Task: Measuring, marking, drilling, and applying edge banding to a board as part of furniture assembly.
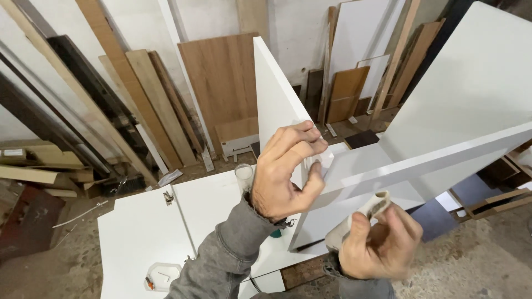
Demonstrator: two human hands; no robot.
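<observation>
My left hand (285,171) is raised against the front edge of an upright white panel (274,99), its thumb and fingers pinching at that edge where a white shelf board (443,160) meets it. My right hand (379,243) is lower and to the right, closed around a small beige tube-like object (376,204) whose rolled end sticks up above the fingers. A large white board (476,77) forms the right side of the cabinet body. Both arms wear grey sleeves.
White panels (138,238) lie flat below, one carrying a metal hinge (168,196) and a clear lid with small parts (160,276). A clear plastic cup (244,176) stands behind my left wrist. Wooden boards (221,88) lean on the back wall; scraps litter the dusty floor.
</observation>
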